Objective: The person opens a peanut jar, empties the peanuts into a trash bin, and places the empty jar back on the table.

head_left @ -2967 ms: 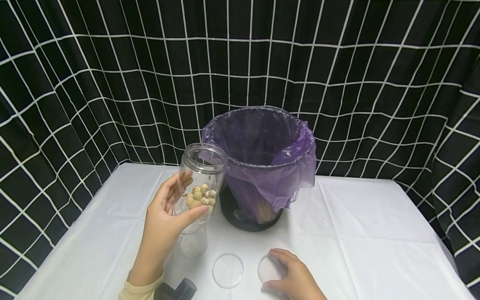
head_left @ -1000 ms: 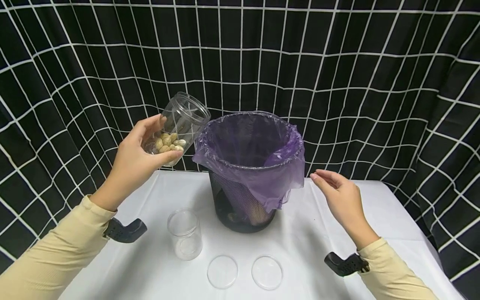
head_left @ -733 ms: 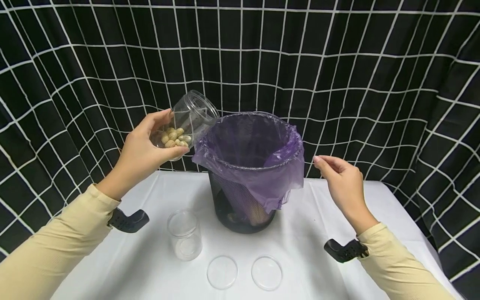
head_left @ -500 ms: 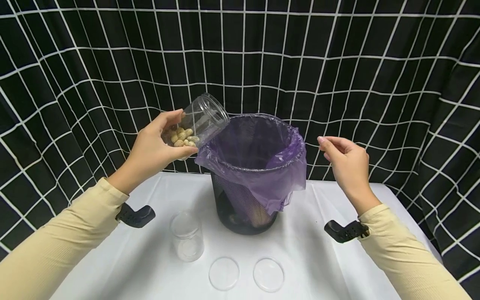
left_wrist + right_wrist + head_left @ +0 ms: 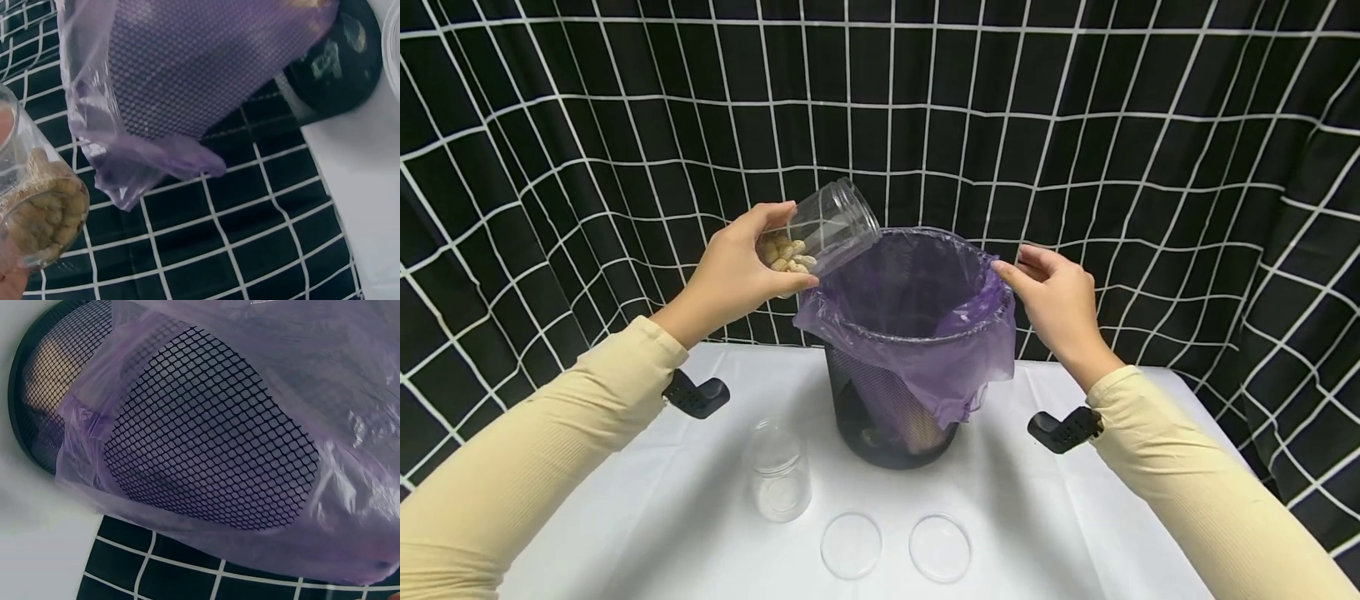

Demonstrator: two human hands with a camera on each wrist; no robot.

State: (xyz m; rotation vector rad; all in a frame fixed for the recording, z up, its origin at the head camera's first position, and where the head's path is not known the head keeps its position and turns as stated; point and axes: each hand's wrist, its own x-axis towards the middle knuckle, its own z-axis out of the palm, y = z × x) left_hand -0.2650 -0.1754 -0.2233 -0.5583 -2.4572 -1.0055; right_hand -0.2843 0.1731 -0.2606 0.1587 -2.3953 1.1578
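My left hand (image 5: pixel 737 262) grips a clear plastic jar (image 5: pixel 838 223) around its base. The jar is tilted right, its open mouth over the left rim of a black mesh trash bin (image 5: pixel 847 408). Peanuts in their shells (image 5: pixel 786 252) lie low in the jar; the left wrist view also shows the peanuts (image 5: pixel 47 215) through its bottom. A purple bag (image 5: pixel 925 354) lines the bin and hangs over its rim. On the far side my right hand (image 5: pixel 1063 300) has its thumb tip right at the bag's edge, with the forefinger raised apart from it.
A second clear jar (image 5: pixel 781 479) stands upright on the white-covered table (image 5: pixel 1075 533), in front of the bin to the left. Two clear round lids (image 5: pixel 851 546) lie side by side near the front. Black grid cloth (image 5: pixel 1075 108) hangs behind and at both sides.
My left hand has lifted the jar from low over the table, then moved it right and tipped it further. The right hand left a lid, rose, and came left to the bag's edge.
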